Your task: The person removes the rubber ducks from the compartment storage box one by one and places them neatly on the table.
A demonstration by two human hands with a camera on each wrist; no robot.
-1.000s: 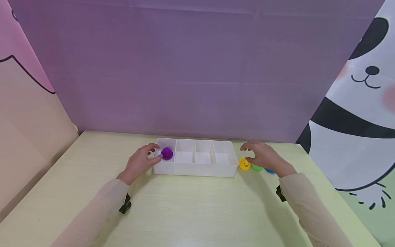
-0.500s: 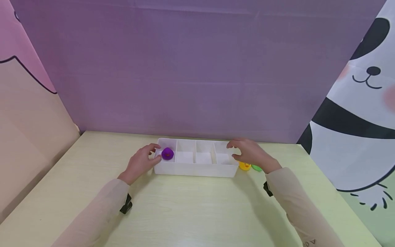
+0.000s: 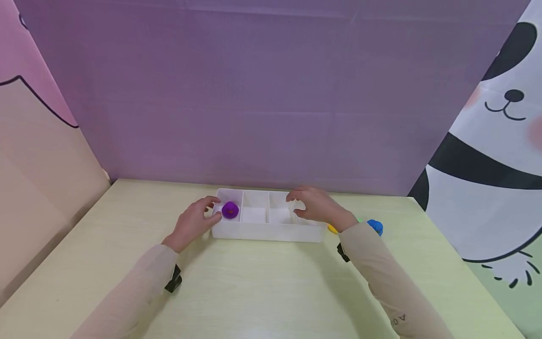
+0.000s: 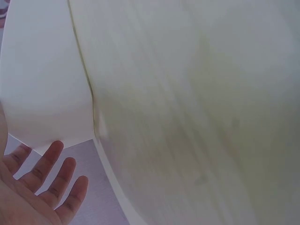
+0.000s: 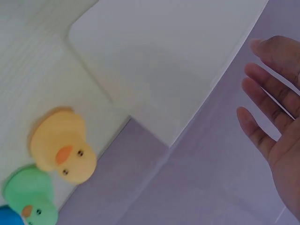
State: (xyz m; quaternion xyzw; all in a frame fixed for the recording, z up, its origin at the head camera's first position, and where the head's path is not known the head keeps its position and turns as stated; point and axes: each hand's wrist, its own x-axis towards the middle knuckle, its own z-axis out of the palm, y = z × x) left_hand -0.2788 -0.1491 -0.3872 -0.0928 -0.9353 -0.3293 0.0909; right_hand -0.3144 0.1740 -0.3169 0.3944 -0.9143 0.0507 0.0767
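Observation:
A white box (image 3: 267, 231) with several compartments stands on the table, and a purple rubber duck (image 3: 230, 210) sits in its leftmost compartment. My left hand (image 3: 190, 223) is at the box's left end, fingers and thumb spread and loosely bent beside the duck; whether they touch the box I cannot tell. Over the right compartments hovers my right hand (image 3: 319, 207), fingers apart and nothing visible between them. The right wrist view shows a yellow rubber duck (image 5: 63, 140), a green rubber duck (image 5: 30, 192) and part of a blue object (image 5: 9, 216) beside the box.
To the right of the box, the blue object (image 3: 375, 226) lies beyond my sleeve, which covers most of the green and yellow ducks. A purple cloth wall (image 3: 271, 94) rises behind the table (image 3: 262, 287). A panda print (image 3: 504, 188) hangs on the right.
My right hand has moved left, from above the yellow duck to over the box's right compartments. The blue object has come into fuller view. My left hand has barely moved.

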